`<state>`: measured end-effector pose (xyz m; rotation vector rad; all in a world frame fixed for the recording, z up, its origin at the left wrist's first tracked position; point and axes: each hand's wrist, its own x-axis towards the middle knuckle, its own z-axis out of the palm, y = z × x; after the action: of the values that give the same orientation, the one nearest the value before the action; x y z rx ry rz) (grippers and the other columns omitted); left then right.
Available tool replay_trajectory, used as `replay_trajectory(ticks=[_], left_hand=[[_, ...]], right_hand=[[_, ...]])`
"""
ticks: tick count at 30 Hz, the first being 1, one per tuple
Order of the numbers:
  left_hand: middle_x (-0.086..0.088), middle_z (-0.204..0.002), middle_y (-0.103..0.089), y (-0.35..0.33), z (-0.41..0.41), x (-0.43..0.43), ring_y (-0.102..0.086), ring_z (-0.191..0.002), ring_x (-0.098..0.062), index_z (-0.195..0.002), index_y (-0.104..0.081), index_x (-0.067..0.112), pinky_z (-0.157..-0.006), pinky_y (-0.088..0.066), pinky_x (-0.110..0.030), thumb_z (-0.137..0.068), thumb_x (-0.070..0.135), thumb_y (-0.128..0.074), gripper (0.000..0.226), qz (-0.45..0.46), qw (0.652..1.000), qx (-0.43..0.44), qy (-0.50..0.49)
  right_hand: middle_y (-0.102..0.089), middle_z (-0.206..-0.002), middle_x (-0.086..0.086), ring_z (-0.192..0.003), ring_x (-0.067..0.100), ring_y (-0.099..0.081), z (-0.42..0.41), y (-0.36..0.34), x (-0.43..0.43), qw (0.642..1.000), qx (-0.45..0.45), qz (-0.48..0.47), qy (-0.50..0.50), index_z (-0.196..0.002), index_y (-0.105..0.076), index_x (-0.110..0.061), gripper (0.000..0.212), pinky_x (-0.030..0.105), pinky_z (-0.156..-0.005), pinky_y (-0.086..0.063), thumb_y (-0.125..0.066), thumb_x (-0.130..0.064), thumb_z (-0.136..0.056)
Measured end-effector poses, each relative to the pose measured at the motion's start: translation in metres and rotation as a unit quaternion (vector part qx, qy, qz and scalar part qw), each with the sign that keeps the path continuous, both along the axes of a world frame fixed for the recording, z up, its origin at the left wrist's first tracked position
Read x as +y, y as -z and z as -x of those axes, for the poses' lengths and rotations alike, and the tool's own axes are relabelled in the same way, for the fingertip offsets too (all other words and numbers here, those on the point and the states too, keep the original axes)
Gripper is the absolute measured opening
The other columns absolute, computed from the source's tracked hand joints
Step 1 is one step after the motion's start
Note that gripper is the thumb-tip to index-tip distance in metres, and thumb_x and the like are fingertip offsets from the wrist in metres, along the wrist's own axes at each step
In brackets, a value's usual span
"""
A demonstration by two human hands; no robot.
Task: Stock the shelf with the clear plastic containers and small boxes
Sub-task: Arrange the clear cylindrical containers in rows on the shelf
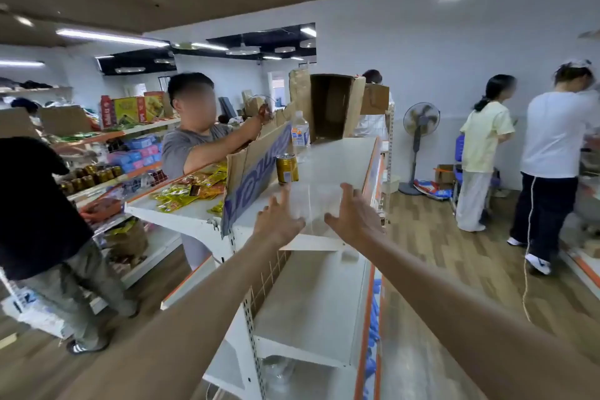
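The clear rectangular plastic container (313, 201) is at the near end of the white metal top shelf (347, 153), between both hands. Its walls are transparent and only faintly outlined; whether its base rests on the shelf or hangs just above it cannot be told.

- The left hand (280, 221) lies against the container's left wall, with fingers (283, 196) straight and slightly spread, pointing away from the person.
- The right hand (352, 216) lies against the container's right wall, with fingers (346, 193) straight and close together and the thumb reaching inward along the near edge.
- Neither hand curls round the container; it is held by flat pressure from both sides.

A gold drink can (287, 169) stands upright on the same shelf, just beyond the container to the left. A clear plastic water bottle (300, 133) stands farther back. A brown cardboard panel with blue print (256, 172) stands on edge along the shelf's left side. An open brown cardboard box (331, 107) lies on its side at the far end, mouth toward the camera.

The white lower shelf (315, 302) sits below the arms. Yellow snack packets (191, 188) lie on the neighbouring shelf, where a person in a grey T-shirt (191, 146) is reaching.
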<state>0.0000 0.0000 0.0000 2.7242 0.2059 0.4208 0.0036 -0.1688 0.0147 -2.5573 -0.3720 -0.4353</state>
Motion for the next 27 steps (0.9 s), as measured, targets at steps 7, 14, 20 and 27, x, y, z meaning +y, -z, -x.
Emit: replay_trajectory(ticks=[7, 14, 20, 27], left_hand=[[-0.018, -0.153, -0.024, 0.007, -0.029, 0.001, -0.054, -0.119, -0.038, -0.150, -0.004, 0.031, -0.102, -0.040, -0.051, -0.092, 0.031, -0.058, 0.079, -0.052, 0.998, 0.002, 0.045], [-0.013, -0.145, -0.031, 0.020, -0.051, 0.012, -0.054, -0.118, -0.038, -0.144, -0.015, 0.029, -0.101, -0.043, -0.050, -0.092, 0.030, -0.062, 0.070, 0.029, 0.995, -0.041, 0.089], [-0.011, -0.143, -0.030, 0.025, -0.064, 0.007, -0.055, -0.116, -0.036, -0.141, -0.020, 0.026, -0.098, -0.046, -0.048, -0.092, 0.021, -0.061, 0.064, 0.081, 0.987, -0.073, 0.117], [-0.014, -0.145, -0.031, 0.019, -0.069, -0.003, -0.058, -0.110, -0.035, -0.140, -0.022, 0.024, -0.090, -0.051, -0.043, -0.092, 0.020, -0.062, 0.062, 0.069, 0.984, -0.096, 0.134]], right_hand=[[-0.050, -0.135, 0.013, -0.112, 0.034, -0.059, -0.026, 0.009, 0.026, 0.999, 0.000, 0.018, 0.037, -0.143, -0.027, -0.011, 0.068, 0.038, -0.083, -0.047, -0.064, -0.036, -0.093], [-0.057, -0.128, 0.011, -0.100, 0.034, -0.065, -0.044, 0.020, 0.038, 0.997, -0.015, -0.041, 0.061, -0.135, -0.024, -0.018, 0.068, 0.044, -0.082, -0.053, -0.070, -0.034, -0.088], [-0.057, -0.128, 0.013, -0.098, 0.034, -0.063, -0.049, 0.023, 0.032, 0.996, 0.005, -0.071, 0.059, -0.137, -0.024, -0.016, 0.062, 0.039, -0.079, -0.048, -0.066, -0.024, -0.092], [-0.060, -0.119, 0.011, -0.092, 0.034, -0.064, -0.055, 0.010, 0.003, 0.990, -0.036, -0.118, 0.063, -0.132, -0.023, -0.021, 0.063, 0.047, -0.078, -0.054, -0.067, -0.028, -0.089]])
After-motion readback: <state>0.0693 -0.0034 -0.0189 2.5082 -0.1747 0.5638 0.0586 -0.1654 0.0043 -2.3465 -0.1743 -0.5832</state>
